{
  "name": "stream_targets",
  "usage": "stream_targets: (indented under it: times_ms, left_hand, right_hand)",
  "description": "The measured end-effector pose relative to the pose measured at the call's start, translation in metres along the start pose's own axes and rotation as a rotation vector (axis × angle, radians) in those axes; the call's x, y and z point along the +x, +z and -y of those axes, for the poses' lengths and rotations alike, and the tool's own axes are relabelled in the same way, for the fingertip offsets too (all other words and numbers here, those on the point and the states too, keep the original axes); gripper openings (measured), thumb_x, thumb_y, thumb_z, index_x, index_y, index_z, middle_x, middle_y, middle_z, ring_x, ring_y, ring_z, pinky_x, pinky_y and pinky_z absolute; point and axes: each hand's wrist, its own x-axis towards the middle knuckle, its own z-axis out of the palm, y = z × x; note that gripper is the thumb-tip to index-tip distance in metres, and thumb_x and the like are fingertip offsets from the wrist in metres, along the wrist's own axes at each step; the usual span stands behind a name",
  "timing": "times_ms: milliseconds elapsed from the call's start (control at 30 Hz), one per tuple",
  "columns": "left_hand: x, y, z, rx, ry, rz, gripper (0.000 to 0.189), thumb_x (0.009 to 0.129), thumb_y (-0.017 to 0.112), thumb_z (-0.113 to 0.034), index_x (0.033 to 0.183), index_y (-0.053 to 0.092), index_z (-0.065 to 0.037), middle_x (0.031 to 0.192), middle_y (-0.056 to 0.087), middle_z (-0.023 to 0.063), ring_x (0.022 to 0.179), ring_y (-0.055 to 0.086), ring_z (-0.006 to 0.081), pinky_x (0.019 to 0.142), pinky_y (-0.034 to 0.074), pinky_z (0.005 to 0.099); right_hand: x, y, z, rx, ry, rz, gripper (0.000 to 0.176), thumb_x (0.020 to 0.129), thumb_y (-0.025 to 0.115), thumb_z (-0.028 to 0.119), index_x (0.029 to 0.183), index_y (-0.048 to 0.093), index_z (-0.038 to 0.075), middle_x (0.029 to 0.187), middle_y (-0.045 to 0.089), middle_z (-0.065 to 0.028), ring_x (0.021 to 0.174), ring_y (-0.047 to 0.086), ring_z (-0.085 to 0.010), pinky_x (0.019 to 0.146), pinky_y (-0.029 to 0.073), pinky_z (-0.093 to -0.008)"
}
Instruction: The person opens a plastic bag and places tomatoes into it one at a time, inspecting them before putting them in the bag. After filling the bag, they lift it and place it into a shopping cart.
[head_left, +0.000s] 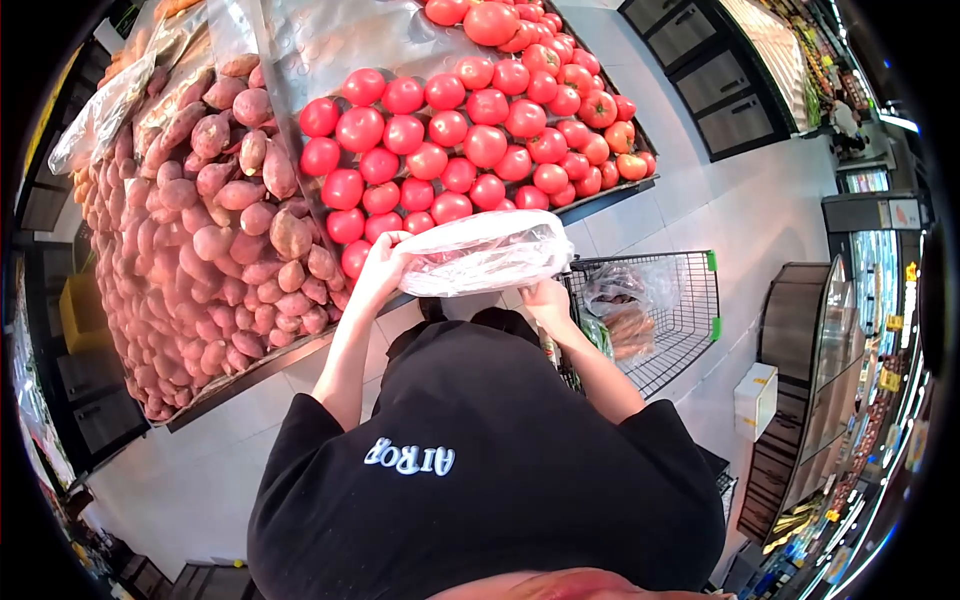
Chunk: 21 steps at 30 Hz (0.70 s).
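A clear plastic bag (480, 255) is stretched out in front of my body, over the near edge of the tomato display. My left hand (384, 265) grips the bag's left end, fingers closed on the film. At the bag's lower right is my right hand (545, 302), its fingers curled at the plastic and partly hidden under it. Red tomatoes (450, 130) lie in rows just beyond the bag. To the left of them is a heap of sweet potatoes (215, 235).
A wire shopping cart (690, 300) with bagged produce (628, 315) stands close by my right arm. Plastic sheeting (370, 45) covers part of the display. Dark cabinets (715, 75) and a shelf unit (805, 390) stand to the right across the tiled floor.
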Motion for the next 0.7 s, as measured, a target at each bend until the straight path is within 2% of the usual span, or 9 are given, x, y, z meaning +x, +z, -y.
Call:
stream_targets:
  times_ms: [33, 133, 167, 267, 467, 567, 667, 700]
  left_hand:
    - [0.0, -0.002, -0.001, 0.015, 0.002, -0.036, 0.028, 0.098, 0.065, -0.008, 0.12, 0.054, 0.003, 0.102, 0.067, 0.0077, 0.087, 0.065, 0.0118, 0.077, 0.053, 0.0251]
    - [0.006, -0.011, 0.005, 0.001, 0.034, -0.128, 0.028, 0.099, 0.066, -0.01, 0.12, 0.055, 0.003, 0.104, 0.067, 0.0079, 0.088, 0.065, 0.0116, 0.078, 0.053, 0.025]
    - [0.005, -0.011, 0.008, 0.012, 0.053, -0.158, 0.028, 0.1, 0.067, -0.012, 0.12, 0.056, 0.003, 0.104, 0.067, 0.0077, 0.089, 0.065, 0.0119, 0.079, 0.053, 0.0252]
    - [0.005, -0.004, 0.014, -0.047, 0.033, -0.204, 0.028, 0.1, 0.066, -0.014, 0.12, 0.056, 0.003, 0.104, 0.067, 0.0071, 0.09, 0.065, 0.0121, 0.081, 0.052, 0.0256]
    - [0.002, 0.027, 0.007, -0.024, 0.026, -0.251, 0.029, 0.101, 0.064, -0.014, 0.123, 0.054, 0.003, 0.103, 0.067, 0.0078, 0.091, 0.065, 0.0125, 0.08, 0.052, 0.026]
    - [0.002, 0.039, 0.007, -0.029, 0.016, -0.246, 0.033, 0.101, 0.064, -0.014, 0.127, 0.052, 0.003, 0.107, 0.067, 0.0096, 0.095, 0.066, 0.014, 0.083, 0.054, 0.0268]
    - [-0.002, 0.058, 0.001, -0.059, 0.03, -0.316, 0.034, 0.099, 0.061, -0.011, 0.13, 0.053, 0.001, 0.111, 0.066, 0.0076, 0.1, 0.064, 0.0133, 0.089, 0.05, 0.0258]
    - [-0.006, 0.064, -0.004, -0.064, 0.037, -0.332, 0.037, 0.099, 0.062, -0.01, 0.132, 0.053, 0.002, 0.116, 0.066, 0.0094, 0.105, 0.064, 0.0145, 0.092, 0.051, 0.0271]
  right_hand:
    - [0.002, 0.0, 0.0, 0.031, -0.012, -0.053, 0.043, 0.088, 0.073, 0.036, 0.104, 0.063, -0.002, 0.088, 0.072, -0.0274, 0.087, 0.071, -0.0464, 0.08, 0.056, -0.0544]
    - [0.007, -0.028, 0.013, -0.013, 0.02, 0.044, 0.046, 0.087, 0.074, 0.037, 0.105, 0.062, -0.003, 0.091, 0.071, -0.0288, 0.09, 0.071, -0.0457, 0.081, 0.055, -0.0545]
    - [0.009, -0.028, 0.006, -0.009, 0.014, 0.049, 0.05, 0.085, 0.074, 0.044, 0.102, 0.062, -0.001, 0.091, 0.071, -0.0283, 0.092, 0.07, -0.0457, 0.082, 0.055, -0.0535]
    - [0.015, -0.032, -0.008, 0.01, -0.043, 0.063, 0.048, 0.085, 0.074, 0.043, 0.1, 0.063, -0.001, 0.091, 0.072, -0.0269, 0.092, 0.07, -0.0458, 0.082, 0.055, -0.0531]
    - [0.017, -0.043, -0.026, -0.05, -0.143, 0.08, 0.049, 0.086, 0.074, 0.043, 0.1, 0.065, -0.004, 0.084, 0.072, -0.0255, 0.085, 0.071, -0.0454, 0.078, 0.056, -0.0527]
    - [0.015, -0.045, -0.038, -0.05, -0.176, 0.092, 0.049, 0.086, 0.074, 0.043, 0.096, 0.066, -0.004, 0.083, 0.072, -0.0256, 0.083, 0.071, -0.0449, 0.077, 0.056, -0.0522]
    - [0.016, -0.048, -0.049, -0.029, -0.215, 0.087, 0.048, 0.087, 0.074, 0.043, 0.092, 0.066, -0.005, 0.082, 0.071, -0.0261, 0.082, 0.071, -0.0452, 0.076, 0.056, -0.0522]
    - [0.016, -0.049, -0.052, -0.022, -0.232, 0.083, 0.048, 0.087, 0.073, 0.043, 0.091, 0.066, -0.005, 0.081, 0.071, -0.0263, 0.081, 0.071, -0.0454, 0.076, 0.056, -0.0523]
